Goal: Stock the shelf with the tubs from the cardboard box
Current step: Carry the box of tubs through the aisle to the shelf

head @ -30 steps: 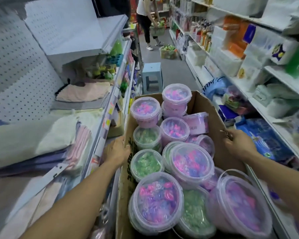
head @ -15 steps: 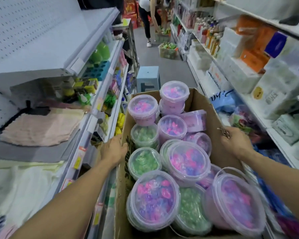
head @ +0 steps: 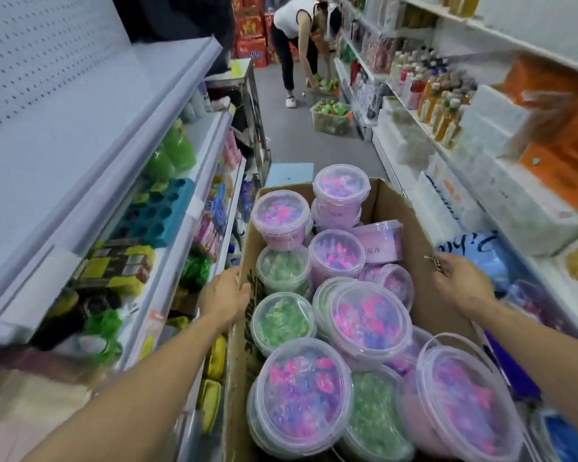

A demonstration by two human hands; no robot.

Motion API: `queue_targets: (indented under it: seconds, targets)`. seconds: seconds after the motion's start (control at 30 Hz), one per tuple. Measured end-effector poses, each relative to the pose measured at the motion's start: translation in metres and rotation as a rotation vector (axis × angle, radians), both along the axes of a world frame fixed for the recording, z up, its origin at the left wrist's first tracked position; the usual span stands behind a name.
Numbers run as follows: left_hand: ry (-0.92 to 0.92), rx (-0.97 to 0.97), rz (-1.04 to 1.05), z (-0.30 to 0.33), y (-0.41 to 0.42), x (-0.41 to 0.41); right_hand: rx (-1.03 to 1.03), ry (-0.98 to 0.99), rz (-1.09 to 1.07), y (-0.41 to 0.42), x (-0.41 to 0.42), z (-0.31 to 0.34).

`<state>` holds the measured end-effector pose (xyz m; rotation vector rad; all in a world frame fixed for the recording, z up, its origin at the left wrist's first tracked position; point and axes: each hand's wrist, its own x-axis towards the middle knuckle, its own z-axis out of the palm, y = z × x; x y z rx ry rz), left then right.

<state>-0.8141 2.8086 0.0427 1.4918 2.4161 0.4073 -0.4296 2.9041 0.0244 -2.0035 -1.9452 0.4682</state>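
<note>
Vs. prior frames, the view had swung up the aisle and the cardboard box (head: 411,261) sat further along the left shelf (head: 167,105), w/ both hands unchanged on its walls. Left hand (head: 224,300) gripped the box's left wall, fingers curled over the edge; right hand (head: 462,285) held the right wall, grip clamped, a small metal item at the fingertips (unclear what). Tubs (head: 367,320), pink/purple and green, lids on, were all in the box, none on the shelf; another person (head: 297,38) bent over a basket (head: 331,118) far down the aisle.
</note>
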Motion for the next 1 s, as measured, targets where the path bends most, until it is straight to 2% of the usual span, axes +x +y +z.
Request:
queue_targets:
  seconds: [0.33, 0.7, 1.0]
  targets:
    - [0.009, 0.010, -0.011, 0.009, 0.224, -0.079, 0.000, 0.011, 0.003, 0.228, -0.079, 0.006]
    - [-0.028, -0.030, 0.076, -0.033, 0.475, -0.159, -0.047, -0.018, 0.032, 0.493, -0.167, -0.028]
    - [-0.007, -0.049, 0.060, -0.062, 0.659, -0.225, -0.062, -0.003, 0.004, 0.663, -0.233, -0.055]
